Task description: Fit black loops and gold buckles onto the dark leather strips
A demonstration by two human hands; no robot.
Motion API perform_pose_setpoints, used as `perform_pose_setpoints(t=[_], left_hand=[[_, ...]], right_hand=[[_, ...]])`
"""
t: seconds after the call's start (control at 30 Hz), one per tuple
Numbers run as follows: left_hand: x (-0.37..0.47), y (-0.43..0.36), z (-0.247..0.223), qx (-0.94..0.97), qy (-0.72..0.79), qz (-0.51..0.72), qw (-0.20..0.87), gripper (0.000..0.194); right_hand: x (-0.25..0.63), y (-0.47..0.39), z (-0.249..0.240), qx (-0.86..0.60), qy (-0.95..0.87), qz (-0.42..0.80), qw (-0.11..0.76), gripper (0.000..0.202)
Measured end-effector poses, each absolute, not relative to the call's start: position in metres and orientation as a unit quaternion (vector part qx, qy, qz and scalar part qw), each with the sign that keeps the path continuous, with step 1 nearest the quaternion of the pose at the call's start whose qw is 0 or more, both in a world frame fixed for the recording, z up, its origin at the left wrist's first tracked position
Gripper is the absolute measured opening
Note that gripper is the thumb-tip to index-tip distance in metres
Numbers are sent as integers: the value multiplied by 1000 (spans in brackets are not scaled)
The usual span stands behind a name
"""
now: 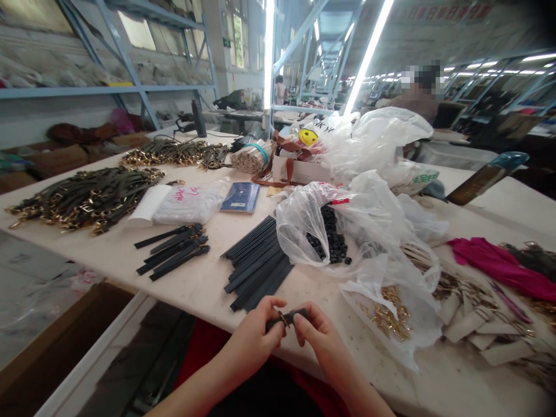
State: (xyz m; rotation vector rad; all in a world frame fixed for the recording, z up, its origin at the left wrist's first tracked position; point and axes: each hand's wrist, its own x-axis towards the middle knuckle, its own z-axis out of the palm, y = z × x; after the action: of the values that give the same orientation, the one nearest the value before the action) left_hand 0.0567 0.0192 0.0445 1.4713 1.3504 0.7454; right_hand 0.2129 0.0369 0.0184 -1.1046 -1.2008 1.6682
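At the table's near edge, my left hand (262, 325) pinches one end of a short black strap (299, 315) fitted with a gold buckle (285, 318). My right hand (313, 325) grips the same strap just right of the buckle. Beyond my hands lies a fanned stack of flat black strips (258, 263). To its left rest several black straps with looped ends (174, 249). A clear bag spills small black loops (332, 237), and another plastic bag holds gold buckle parts (391, 313) to my right.
Piles of dark straps with gold hardware (93, 200) cover the table's left side. A blue booklet (241, 197), a bundle of pale strips (251, 157) and white plastic bags (369, 139) stand farther back. Pale strap pieces (482, 324), pink cloth (504, 266) and a bottle (482, 179) lie right.
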Motion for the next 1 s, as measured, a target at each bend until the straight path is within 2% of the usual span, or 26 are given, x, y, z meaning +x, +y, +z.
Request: perform_pose_setpoints(t=[0.27, 0.47, 0.63, 0.77, 0.9, 1.0], left_hand=[[56, 10, 43, 631, 556, 296, 452, 29], [49, 11, 45, 638, 568, 283, 436, 28], [48, 14, 39, 623, 589, 275, 435, 29], [49, 18, 38, 615, 591, 252, 456, 32], [49, 22, 41, 614, 610, 223, 448, 28], [50, 26, 44, 617, 626, 202, 431, 25]], right_hand=[[209, 29, 12, -416, -494, 667, 371, 33], [216, 23, 9, -385, -439, 698, 414, 46], [212, 19, 7, -387, -378, 748, 385, 25], [209, 22, 4, -371, -299, 786, 394, 25], [210, 27, 1, -375, -304, 792, 373, 21], [211, 30, 2, -353, -303, 819, 336, 29]])
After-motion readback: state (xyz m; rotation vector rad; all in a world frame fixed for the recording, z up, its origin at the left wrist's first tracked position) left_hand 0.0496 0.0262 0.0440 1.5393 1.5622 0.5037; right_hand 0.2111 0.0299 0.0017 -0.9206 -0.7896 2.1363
